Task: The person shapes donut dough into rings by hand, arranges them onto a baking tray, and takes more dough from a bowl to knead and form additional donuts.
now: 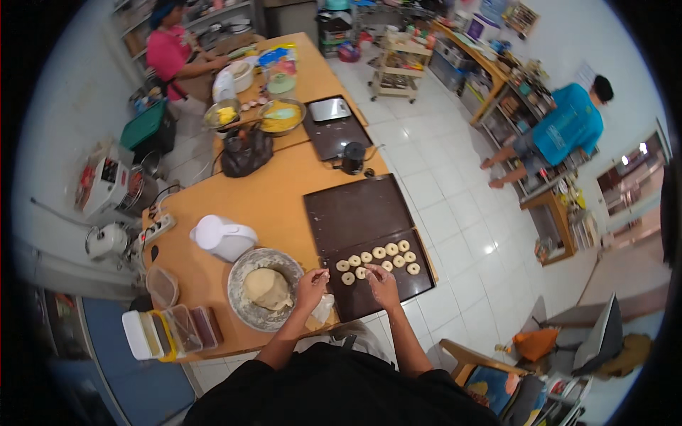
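My left hand (pixel 312 287) hovers at the near left edge of the dark baking tray (pixel 355 304), fingers bent together in a pinch. Whatever it pinches is too small to make out. Over the tray, my right hand (pixel 383 287) has its fingers curled, the tips beside a ring of dough (pixel 361 272); what they hold is hidden. Several more pale dough rings (pixel 379 252) lie in uneven rows on this tray. Left of my left hand stands a metal bowl (pixel 238 295), floured inside, with a big lump of dough (pixel 266 287).
Another dark tray (pixel 359 209) adjoins the far side. A white jug (pixel 224 238) stands behind the bowl, and lidded containers (pixel 170 334) line the table's left end. A black pitcher (pixel 353 157) sits farther off. Two people work away from me, one across the table, one by shelves.
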A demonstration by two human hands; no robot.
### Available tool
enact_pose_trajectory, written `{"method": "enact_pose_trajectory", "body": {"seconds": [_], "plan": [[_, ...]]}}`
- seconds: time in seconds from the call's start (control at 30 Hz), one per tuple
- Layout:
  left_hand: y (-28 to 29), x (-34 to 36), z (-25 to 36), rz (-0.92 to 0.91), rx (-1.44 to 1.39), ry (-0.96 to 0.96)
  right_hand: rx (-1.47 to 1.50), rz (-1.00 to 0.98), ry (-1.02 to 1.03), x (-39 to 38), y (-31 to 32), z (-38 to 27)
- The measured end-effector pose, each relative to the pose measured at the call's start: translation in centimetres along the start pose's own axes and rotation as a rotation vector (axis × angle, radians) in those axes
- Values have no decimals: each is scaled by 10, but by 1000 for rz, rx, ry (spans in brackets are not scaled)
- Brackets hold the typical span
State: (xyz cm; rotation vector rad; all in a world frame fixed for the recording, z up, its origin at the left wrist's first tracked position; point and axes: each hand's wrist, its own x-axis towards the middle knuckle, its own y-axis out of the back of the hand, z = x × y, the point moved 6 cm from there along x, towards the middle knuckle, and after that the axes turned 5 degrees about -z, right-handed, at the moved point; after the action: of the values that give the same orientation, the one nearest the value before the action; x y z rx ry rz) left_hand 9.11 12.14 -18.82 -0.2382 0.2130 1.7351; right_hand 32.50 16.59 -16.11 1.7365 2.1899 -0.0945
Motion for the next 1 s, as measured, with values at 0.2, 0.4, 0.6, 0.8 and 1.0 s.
{"method": "enact_pose_trajectory", "body": {"seconds": [0.2, 0.4, 0.6, 0.8, 1.0], "plan": [[75, -37, -10, 235, 106, -98, -31, -117, 104, 11, -66, -13], [124, -71, -5, 447, 152, -113, -169, -375, 196, 14, -148, -31], [163, -91, -3, 530, 215, -70, -229, -546, 179, 7, -211, -50], [184, -86, 5, 531, 423, -207, -338, -640, 242, 17, -261, -32], [172, -73, -64, 264, 916, 46, -1021, -574, 526, 16, -292, 12]]}}
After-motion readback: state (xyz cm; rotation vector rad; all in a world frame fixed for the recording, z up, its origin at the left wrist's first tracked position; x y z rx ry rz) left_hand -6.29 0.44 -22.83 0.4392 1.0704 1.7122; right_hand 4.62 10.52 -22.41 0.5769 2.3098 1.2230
